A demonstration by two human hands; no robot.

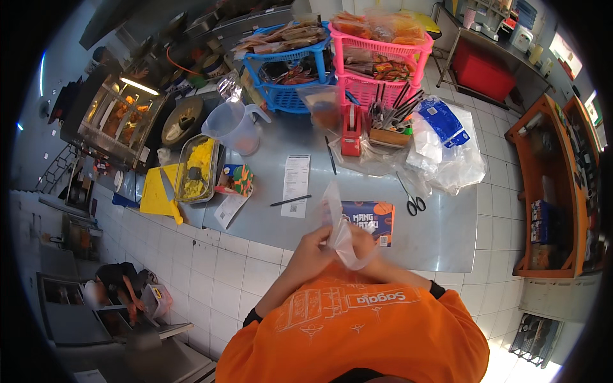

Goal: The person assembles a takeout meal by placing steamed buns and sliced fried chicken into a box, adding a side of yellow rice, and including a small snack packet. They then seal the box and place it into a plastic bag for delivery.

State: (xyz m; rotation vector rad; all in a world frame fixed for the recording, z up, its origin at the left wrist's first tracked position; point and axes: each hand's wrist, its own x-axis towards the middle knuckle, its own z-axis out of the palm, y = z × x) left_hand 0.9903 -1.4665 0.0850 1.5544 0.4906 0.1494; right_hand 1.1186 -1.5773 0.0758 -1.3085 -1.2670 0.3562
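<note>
Close to my body, over the near edge of the metal table, a thin translucent plastic bag [340,231] hangs between my hands. My left hand [314,247] pinches its left side with the fingertips. My right hand [363,246] is closed on the other side, partly covered by the film. Just beyond lies a dark blue and orange printed card or flat packet [375,216]. A paper receipt [296,180] with a pen [290,200] across it lies to the left. Another pen [331,155] is farther off, and black-handled scissors [414,203] rest to the right.
Blue [290,96] and pink [377,45] basket racks hold packets at the back. A red tape dispenser [351,131], cutlery and plastic bags [450,153] stand right. Left are a jug [237,127], a tray of yellow food [199,169] and a knife [170,191]. Someone bends at lower left.
</note>
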